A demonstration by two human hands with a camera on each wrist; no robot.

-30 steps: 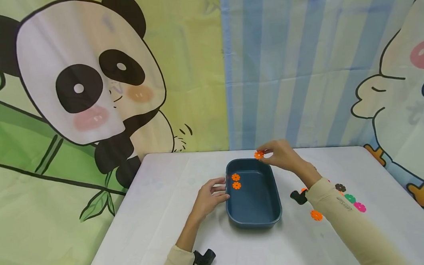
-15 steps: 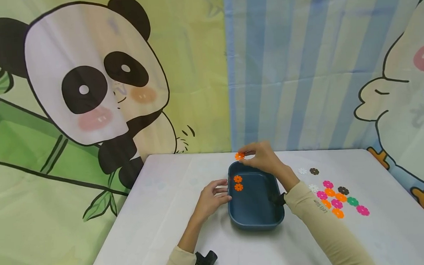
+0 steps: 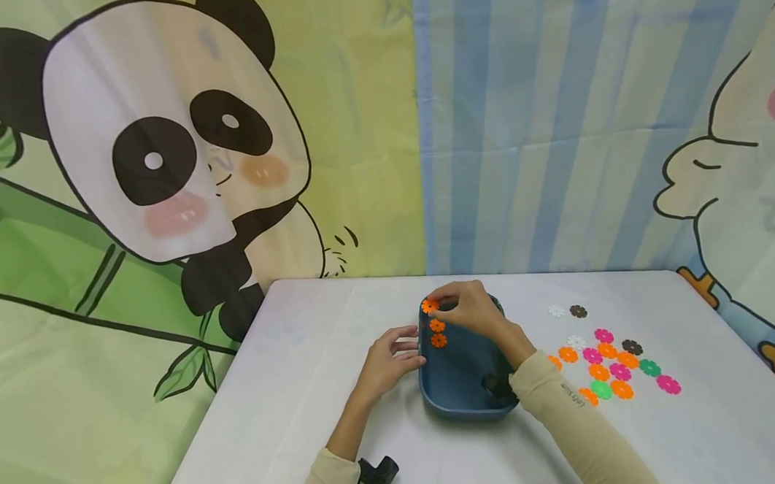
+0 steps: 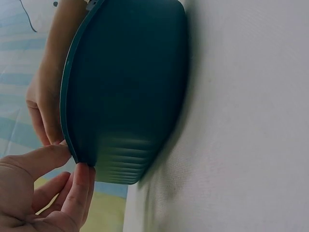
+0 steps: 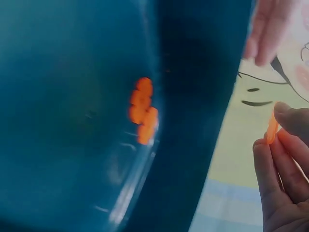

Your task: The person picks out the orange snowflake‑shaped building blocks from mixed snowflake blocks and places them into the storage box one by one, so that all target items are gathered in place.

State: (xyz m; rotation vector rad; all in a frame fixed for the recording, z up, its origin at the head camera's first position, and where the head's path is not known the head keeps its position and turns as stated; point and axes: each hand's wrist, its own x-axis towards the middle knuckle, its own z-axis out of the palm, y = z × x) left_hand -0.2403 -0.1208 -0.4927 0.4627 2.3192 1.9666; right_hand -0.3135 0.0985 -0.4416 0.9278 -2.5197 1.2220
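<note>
A dark blue rectangular tray stands on the table. My left hand is at its left side; in the left wrist view, the thumb and fingers pinch the tray's rim. At the far left corner, my right hand pinches an orange flower-shaped piece between thumb and fingers, held on edge in the right wrist view. Two orange flower-shaped pieces lie inside the tray by its left wall, nearly touching each other.
To the right of the tray, several loose flower-shaped pieces lie on the white table: orange, pink, such as a pink one, green, white and dark brown, such as a brown one. A printed cloth hangs behind the table.
My right hand has carried the orange flower-shaped piece leftward, then lowered it into the tray's far left corner. The left hand has stayed at the tray's side.
</note>
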